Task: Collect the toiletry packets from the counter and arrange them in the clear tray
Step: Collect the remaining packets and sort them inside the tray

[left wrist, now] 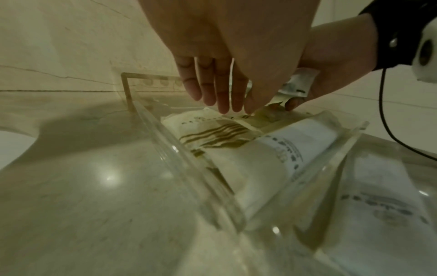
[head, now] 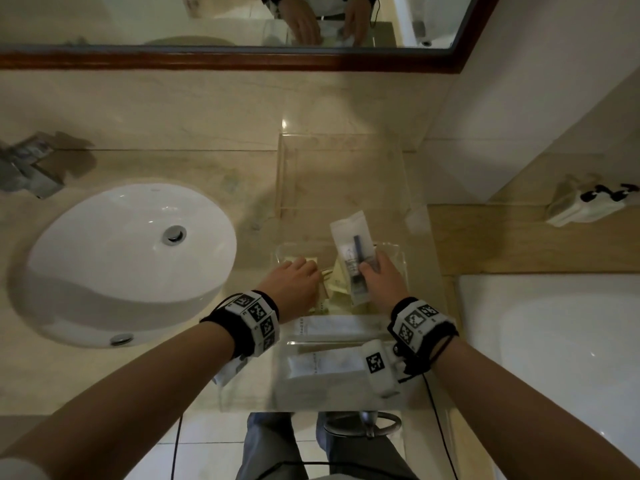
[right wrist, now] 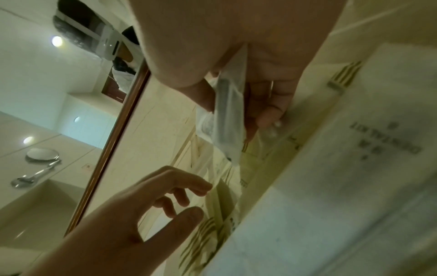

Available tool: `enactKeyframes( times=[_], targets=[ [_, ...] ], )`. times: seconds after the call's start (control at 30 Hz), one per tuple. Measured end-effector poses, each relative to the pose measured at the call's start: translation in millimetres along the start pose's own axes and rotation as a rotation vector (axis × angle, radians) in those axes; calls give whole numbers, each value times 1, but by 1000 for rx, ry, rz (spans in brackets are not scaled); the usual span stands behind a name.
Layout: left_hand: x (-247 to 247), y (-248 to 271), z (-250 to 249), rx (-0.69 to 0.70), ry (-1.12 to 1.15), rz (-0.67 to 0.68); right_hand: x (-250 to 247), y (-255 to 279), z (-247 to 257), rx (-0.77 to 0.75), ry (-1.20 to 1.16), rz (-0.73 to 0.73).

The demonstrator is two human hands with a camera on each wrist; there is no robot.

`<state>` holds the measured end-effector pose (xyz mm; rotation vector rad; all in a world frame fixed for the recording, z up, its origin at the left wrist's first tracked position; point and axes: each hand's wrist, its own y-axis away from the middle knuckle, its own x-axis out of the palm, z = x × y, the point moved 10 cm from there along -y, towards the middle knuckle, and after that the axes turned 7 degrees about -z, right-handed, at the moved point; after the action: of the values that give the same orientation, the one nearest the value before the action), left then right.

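Observation:
A clear tray [head: 401, 252] sits on the counter right of the sink. Cream packets with gold stripes [left wrist: 212, 132] lie in its far part, and larger white packets [head: 325, 367] in its near part. My right hand [head: 372, 263] grips a white packet [head: 353, 251] with a dark stick inside, held upright over the tray's far right. In the right wrist view thumb and fingers [right wrist: 272, 112] pinch this packet [right wrist: 229, 121]. My left hand [head: 304, 268] reaches into the tray's far left with fingers [left wrist: 220, 93] nearly straight, their tips touching the cream packets and holding nothing.
A white oval sink [head: 131, 258] and a chrome tap [head: 27, 168] lie to the left. Behind the tray stands a second clear acrylic box [head: 287, 174] against the wall under a wood-framed mirror [head: 242, 60]. A bathtub [head: 554, 341] borders the right.

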<state>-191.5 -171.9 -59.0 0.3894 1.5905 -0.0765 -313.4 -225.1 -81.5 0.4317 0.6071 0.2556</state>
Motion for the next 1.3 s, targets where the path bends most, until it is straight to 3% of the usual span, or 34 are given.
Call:
enactKeyframes(
  times=[0.2, 0.4, 0.53, 0.67, 0.83, 1.13, 1.3],
  targets=[
    [5, 6, -5, 35, -21, 13, -1, 2, -2, -43, 63, 7],
    [8, 7, 14, -102, 94, 50, -1, 7, 4, -114, 116, 16],
    [2, -5, 3, -103, 117, -4, -31, 2, 14, -137, -45, -203],
    [12, -24, -16, -73, 119, 43, -64, -6, 14, -116, -153, -345],
    [32, -33, -33, -21, 151, 184, -62, -10, 0, -42, -116, -286],
    [30, -44, -24, -153, 184, 146, -53, -6, -25, 51, -85, -236],
    [32, -51, -16, -103, 124, 208, -53, -7, -25, 55, -74, -234]
  ],
)
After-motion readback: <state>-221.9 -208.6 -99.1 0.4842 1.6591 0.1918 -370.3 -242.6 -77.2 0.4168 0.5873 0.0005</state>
